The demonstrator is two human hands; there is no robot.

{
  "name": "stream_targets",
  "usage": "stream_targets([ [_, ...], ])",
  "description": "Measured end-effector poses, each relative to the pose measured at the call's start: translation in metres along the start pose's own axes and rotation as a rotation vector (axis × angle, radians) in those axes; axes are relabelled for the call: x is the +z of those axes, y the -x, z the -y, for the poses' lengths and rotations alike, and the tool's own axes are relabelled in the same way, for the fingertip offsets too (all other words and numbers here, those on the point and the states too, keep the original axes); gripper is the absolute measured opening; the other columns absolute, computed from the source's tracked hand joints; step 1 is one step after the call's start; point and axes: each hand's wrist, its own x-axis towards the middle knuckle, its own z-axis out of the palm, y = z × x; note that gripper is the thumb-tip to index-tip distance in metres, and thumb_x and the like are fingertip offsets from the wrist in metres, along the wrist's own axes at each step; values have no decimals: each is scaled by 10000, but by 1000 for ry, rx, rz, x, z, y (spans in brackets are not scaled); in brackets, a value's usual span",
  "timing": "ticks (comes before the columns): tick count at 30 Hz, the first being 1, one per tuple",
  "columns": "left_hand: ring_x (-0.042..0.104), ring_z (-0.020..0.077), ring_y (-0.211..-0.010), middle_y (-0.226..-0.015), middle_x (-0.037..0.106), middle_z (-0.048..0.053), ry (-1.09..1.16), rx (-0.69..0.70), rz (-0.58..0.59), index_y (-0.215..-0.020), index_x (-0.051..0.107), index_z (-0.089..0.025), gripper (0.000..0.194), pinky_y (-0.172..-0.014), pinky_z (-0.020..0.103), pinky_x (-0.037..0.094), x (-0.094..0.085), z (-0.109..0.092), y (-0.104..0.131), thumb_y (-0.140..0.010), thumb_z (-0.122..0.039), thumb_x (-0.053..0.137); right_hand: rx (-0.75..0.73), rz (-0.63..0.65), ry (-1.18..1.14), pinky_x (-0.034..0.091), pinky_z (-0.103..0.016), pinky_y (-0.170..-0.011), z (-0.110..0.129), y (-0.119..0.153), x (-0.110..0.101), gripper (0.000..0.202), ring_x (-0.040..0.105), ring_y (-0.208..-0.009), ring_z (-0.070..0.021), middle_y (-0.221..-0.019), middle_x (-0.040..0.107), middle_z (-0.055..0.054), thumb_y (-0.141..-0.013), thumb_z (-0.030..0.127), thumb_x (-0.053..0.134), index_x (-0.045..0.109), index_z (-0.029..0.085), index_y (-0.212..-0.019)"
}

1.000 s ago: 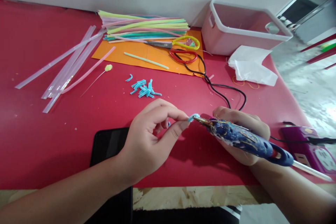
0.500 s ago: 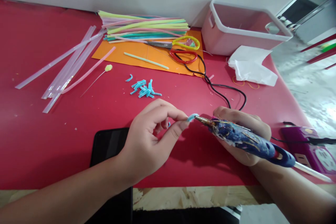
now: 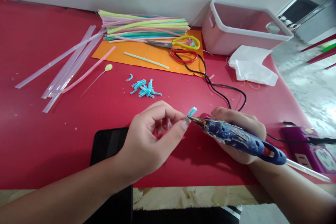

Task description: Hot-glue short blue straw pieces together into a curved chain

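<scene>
Between thumb and forefinger, my left hand [image 3: 154, 136] pinches a short piece of light-blue pipe cleaner [image 3: 192, 111], its free end sticking up. My right hand [image 3: 240, 129] is wrapped round a blue hot glue gun [image 3: 233, 138] crusted with old glue. The gun's metal nozzle points left and meets the lower part of the pipe cleaner piece, close to my left fingertips. A clear glue stick [image 3: 308, 170] juts from the gun's back end. Beyond my left hand lies a small heap of cut blue pipe cleaner pieces [image 3: 147, 89].
Pipe cleaners [image 3: 147, 26] and scissors [image 3: 162, 44] lie on an orange envelope [image 3: 178, 68]. Glue sticks [image 3: 70, 63] and a yellow-tipped wire [image 3: 108, 67] are left. A pink bin [image 3: 225, 38], white paper [image 3: 252, 64], black cord [image 3: 217, 91] and purple power strip [image 3: 309, 147] are right; a phone [image 3: 107, 143] sits under my left arm.
The glue gun has shifted slightly left, its nozzle passing from the piece's free end to near my left fingertips. The pipe cleaner piece now tilts more upward.
</scene>
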Motion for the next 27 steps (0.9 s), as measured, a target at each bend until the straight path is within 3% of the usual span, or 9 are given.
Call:
stream_targets([
  [16, 490, 109, -620, -739, 571, 0, 26, 2, -3, -754, 649, -176, 119, -544, 254, 427, 1, -1, 0, -869, -183, 676, 22, -11, 42, 456, -289, -498, 2, 1, 0, 186, 566, -570, -139, -734, 624, -4, -778, 126, 664, 637, 239, -923],
  [27, 490, 118, -673, -754, 566, -15, 55, -79, 28, -806, 664, -184, 76, -611, 260, 429, 1, 0, 1, -881, -187, 667, 12, -1, 21, 450, -299, -509, 0, 2, 1, 170, 550, -581, -148, -722, 607, -2, -771, 142, 665, 638, 237, -909],
])
